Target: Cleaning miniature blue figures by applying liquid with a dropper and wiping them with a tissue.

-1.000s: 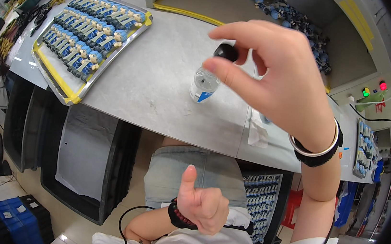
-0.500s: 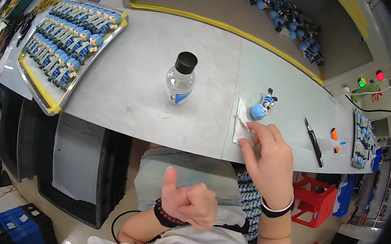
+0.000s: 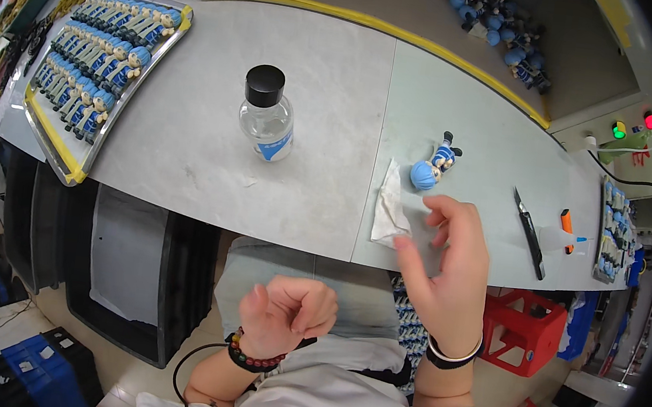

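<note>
Bench of pale grey laminate [image 3: 187, 147], seen from above; we take the clear glass bottle with the black screw cap [image 3: 266, 115] as our landmark, standing upright and capped near the bench middle

Right hand [image 3: 447, 273] hovers over the near bench edge, well to the right of the bottle, fingers spread and slightly curled, gripping nothing. Its fingertips [image 3: 403, 246] sit just beside, perhaps touching, a crumpled white wipe [image 3: 390, 207] lying flat on the bench; we cannot tell whether there is contact. Just beyond the wipe, right of the bottle, a small blue-headed toy figure [image 3: 433, 167] lies on its side, apart from the hand

Left hand [image 3: 288, 312] is off the bench, below the bottle toward the lap, fingers curled into a loose fist with nothing visible inside; a beaded bracelet [image 3: 252, 360] at the wrist

Far left of the bottle, a yellow-rimmed metal tray [image 3: 65, 166] holds rows of like figures. Far right of it lie a black-handled craft knife [image 3: 530, 231] and an orange marker [image 3: 567, 223]

Risks as we judge them: the wipe hangs at the bench edge, so a careless drag could pull it off; a wide sweep could nudge the lone figure, which may roll. The knife lies near the right forearm's path, and we cannot tell whether its blade is out
</note>
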Available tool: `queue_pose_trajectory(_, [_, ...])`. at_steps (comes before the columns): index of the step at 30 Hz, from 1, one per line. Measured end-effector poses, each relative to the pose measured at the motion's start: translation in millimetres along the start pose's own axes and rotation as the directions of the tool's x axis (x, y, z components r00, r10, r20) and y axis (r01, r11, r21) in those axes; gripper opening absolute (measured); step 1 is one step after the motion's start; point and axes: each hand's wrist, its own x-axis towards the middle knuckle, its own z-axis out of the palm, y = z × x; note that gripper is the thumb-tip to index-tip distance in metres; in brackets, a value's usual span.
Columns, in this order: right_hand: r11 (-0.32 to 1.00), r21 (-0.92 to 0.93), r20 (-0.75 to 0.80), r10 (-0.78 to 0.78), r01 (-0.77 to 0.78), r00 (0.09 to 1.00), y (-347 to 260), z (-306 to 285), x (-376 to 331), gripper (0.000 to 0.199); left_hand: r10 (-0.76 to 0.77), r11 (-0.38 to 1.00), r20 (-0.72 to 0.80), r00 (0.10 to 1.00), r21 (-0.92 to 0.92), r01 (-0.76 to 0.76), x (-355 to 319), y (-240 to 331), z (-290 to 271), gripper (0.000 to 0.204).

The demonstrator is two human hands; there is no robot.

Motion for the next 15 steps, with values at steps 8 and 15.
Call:
queue_pose_trajectory(8, [0.991,0.113,0.109,-0.091,0.078,0.990,6.5,0.0,-0.9,0.010,-0.021,0.992,-0.051,0.998,0.124,0.028,4.0,2.1,5.2,0.074])
queue_pose_trajectory(15, [0.890,0.448,0.254,-0.220,0.087,0.942,-7.0,0.4,-12.3,0.013,0.235,0.897,-0.261,0.936,0.428,-0.106,2.0,7.6,30.9,0.069])
